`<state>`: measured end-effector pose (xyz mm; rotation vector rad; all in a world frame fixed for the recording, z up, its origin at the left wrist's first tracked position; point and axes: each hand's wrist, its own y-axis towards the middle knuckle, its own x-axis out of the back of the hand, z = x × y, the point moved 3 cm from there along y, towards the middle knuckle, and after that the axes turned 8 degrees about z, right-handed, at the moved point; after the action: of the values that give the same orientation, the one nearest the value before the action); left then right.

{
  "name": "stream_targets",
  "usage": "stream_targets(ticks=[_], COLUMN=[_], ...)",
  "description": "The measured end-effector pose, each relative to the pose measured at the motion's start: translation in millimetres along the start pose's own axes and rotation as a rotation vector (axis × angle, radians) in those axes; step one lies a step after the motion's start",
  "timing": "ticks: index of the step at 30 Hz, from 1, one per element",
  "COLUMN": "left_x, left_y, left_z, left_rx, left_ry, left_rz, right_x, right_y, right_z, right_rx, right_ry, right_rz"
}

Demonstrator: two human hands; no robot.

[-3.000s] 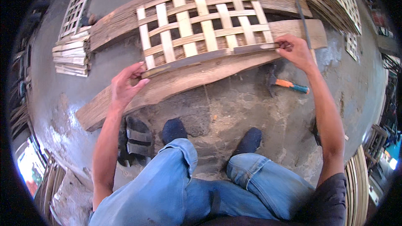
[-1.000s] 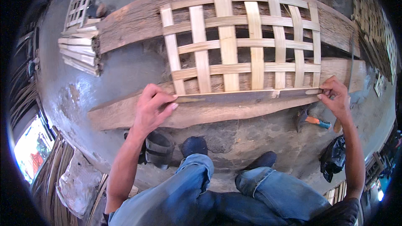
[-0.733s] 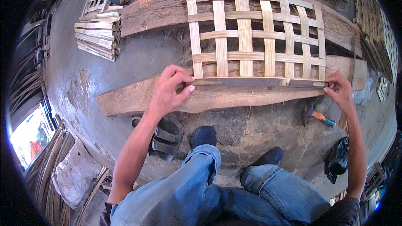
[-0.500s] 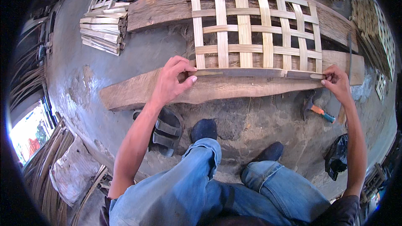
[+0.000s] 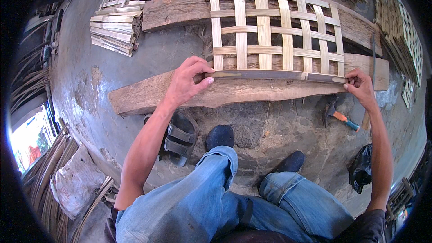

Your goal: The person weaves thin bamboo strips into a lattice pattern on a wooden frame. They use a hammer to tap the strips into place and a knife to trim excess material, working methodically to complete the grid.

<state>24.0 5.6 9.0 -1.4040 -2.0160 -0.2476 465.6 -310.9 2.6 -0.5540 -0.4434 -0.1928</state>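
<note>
Looking down from the head camera, a long dark bamboo strip (image 5: 279, 75) is seen lying crosswise, its long axis running left to right along the near edge of a woven bamboo lattice panel (image 5: 274, 31). The strip's left end is pinched between thumb and fingers of the left hand (image 5: 188, 81); its right end is gripped by the closed fingers of the right hand (image 5: 360, 86). Strip and panel are rested on a rough wooden plank (image 5: 234, 93), with a second plank (image 5: 184, 6) under the panel's far edge. A stack of cut bamboo slats (image 5: 114, 30) is seen far left, well apart. A hammer with an orange handle (image 5: 339, 116) is laid on the concrete floor near the right hand. A sandal (image 5: 177, 137) and two dark-socked feet are placed just below the near plank.
</note>
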Motion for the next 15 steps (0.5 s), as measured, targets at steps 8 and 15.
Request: stream_targets(ticks=[8,15], left_x=[0.5,2.8], left_y=[0.1,-1.5], left_z=[0.0,-5.4], left_rx=[-0.046,-0.078], left_ry=[-0.034,-0.013], left_rz=[-0.020,-0.042], right_x=[0.1,-2.1], right_y=[-2.3,-1.3], right_z=[-6.5,-5.1], right_rx=[-0.030,-0.020], right_ry=[0.001,0.008], right_rz=[0.003,-0.031])
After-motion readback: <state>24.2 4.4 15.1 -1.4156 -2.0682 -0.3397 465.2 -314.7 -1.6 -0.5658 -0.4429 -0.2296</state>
